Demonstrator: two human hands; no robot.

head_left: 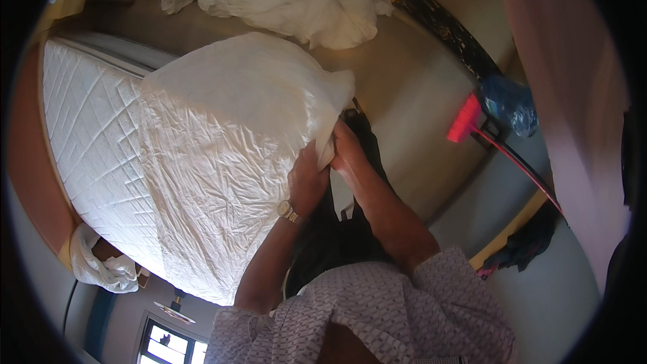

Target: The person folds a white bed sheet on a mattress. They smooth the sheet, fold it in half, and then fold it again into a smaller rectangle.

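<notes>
A white, wrinkled bed sheet [209,162] is spread over the near part of a white quilted mattress [94,131]. Both my hands grip the sheet's edge where it gathers at the mattress corner in front of my body. My left hand [309,178], with a metal watch above it, is closed on the cloth. Beside it, slightly farther off, my right hand [346,146] also holds the gathered edge. The fingertips of both are partly hidden by the fabric and by the hands themselves. Toward the far end, the mattress's quilted surface shows uncovered.
A bundle of white cloth [283,0] lies on the brown floor beyond the bed. At the right are a pink broom [465,119] with a red handle, a blue plastic bag [509,104] and a pink hanging cloth [573,94]. A white plastic bag [101,263] sits at the lower left.
</notes>
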